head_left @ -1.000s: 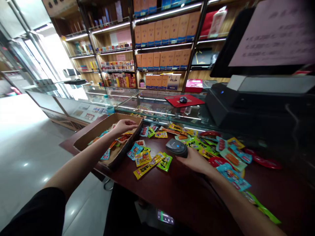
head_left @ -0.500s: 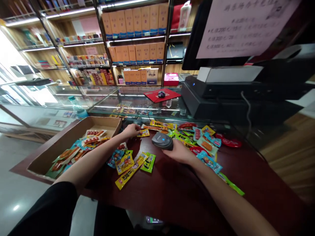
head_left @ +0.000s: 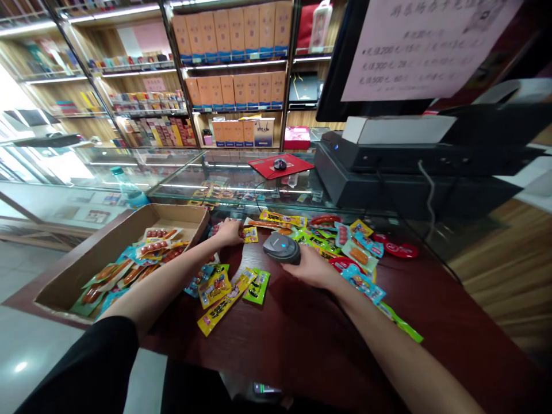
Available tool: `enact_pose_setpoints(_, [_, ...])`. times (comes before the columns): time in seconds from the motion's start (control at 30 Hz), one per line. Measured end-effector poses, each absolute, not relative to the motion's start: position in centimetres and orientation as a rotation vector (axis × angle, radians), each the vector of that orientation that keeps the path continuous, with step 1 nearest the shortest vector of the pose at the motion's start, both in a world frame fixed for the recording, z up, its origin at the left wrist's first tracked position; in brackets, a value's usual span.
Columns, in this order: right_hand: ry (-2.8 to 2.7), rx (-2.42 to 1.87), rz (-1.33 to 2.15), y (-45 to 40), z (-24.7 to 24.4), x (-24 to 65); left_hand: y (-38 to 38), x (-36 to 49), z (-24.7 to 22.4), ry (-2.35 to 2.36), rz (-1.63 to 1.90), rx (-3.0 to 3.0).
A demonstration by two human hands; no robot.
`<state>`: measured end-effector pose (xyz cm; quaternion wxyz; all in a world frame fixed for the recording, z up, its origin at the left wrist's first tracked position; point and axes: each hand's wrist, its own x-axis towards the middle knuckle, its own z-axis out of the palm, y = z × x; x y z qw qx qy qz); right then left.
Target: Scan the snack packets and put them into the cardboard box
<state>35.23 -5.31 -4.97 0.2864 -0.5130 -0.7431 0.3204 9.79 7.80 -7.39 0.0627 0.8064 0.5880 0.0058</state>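
Observation:
My right hand point(head_left: 311, 265) is wrapped around a dark grey barcode scanner point(head_left: 282, 247), held above the brown counter and pointing left. My left hand point(head_left: 230, 231) rests farther back, its fingers curled down on a snack packet that is mostly hidden. A small yellow packet point(head_left: 250, 234) shows at its right side, and reddish sausages in a clear pack point(head_left: 214, 229) show at its left. Between my arms lie a long yellow packet point(head_left: 224, 305), a green packet point(head_left: 257, 286) and a yellow pouch point(head_left: 214, 288). To the right of the scanner spreads a pile of mixed snack packets point(head_left: 357, 256).
An open cardboard box point(head_left: 56, 287) with sausage packs stands at left, under my left forearm. Behind is a glass counter point(head_left: 181, 178) with a mouse point(head_left: 280, 164) on a red mat point(head_left: 297, 167). A monitor with a paper sign point(head_left: 414, 69) and black machines point(head_left: 388, 158) stand at right.
The view has shifted slightly, moving most things a little to the left. More of the reddish sausage pack shows beside my left hand. The scanner stays in my right hand.

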Motion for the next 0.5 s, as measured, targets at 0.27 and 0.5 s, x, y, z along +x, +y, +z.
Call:
enact_pose_setpoints(0.27, [-1.989, -1.391, 0.809, -5.5, -5.2, 34.8, 5.3, 8.4, -6.9, 1.558, 0.407, 2.173])
enact_pose_setpoints(0.5, [-2.007, -1.258, 0.888, -6.9, -4.8, 33.6, 0.7, 4.5, -5.0, 1.394, 0.701, 1.711])
